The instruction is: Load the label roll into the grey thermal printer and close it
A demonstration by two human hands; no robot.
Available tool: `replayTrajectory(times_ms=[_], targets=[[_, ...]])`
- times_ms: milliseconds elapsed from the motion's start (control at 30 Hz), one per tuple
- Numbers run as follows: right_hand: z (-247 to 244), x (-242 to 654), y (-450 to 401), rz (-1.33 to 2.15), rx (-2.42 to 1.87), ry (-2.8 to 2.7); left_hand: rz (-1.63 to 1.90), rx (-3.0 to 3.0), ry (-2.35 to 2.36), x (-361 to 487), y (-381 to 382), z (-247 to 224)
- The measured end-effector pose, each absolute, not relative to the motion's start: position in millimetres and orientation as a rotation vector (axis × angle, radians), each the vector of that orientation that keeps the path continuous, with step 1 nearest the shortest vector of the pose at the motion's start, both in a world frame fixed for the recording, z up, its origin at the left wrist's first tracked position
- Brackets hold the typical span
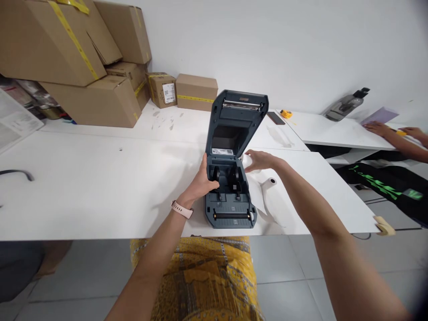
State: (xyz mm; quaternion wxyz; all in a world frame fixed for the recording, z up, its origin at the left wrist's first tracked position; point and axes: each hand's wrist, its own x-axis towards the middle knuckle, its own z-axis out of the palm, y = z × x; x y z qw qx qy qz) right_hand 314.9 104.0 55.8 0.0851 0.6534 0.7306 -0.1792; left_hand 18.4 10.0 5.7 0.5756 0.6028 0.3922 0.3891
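Note:
A dark grey label printer (230, 199) stands on the white table with its lid (239, 117) raised, showing the roll bay and a black roller at the front. My left hand (201, 182) grips the printer's left side wall, thumb over the edge into the bay. At the printer's right side, my right hand (259, 160) has its fingers around a white label roll (247, 162), partly hidden behind the printer and fingers. A second white roll (268, 183) with a dark core lies nearer the front, beside loose white backing paper (259, 196).
Cardboard boxes (96, 100) are stacked at the back left, with a smaller box (196, 91) by the wall. A phone (276, 118), a yellow tape measure (286, 114) and a pump bottle (346, 106) sit at the back right. Another person's hands (377, 128) are at far right.

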Motion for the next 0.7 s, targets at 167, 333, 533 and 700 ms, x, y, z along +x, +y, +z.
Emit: replayTrajectory(times_ms=[167,333,533,700], targets=[[59,360,74,-0.654,2.130,2.405,0.899,1.312,0.965,15,11,13],[57,410,32,-1.009,2.043,2.293,0.900,1.309,0.942,13,15,10],[47,406,0,-1.389,1.888,2.238,0.913,1.252,0.921,14,13,11],[40,399,-11,-1.341,1.918,2.200,0.903,1.257,0.928,14,10,15]])
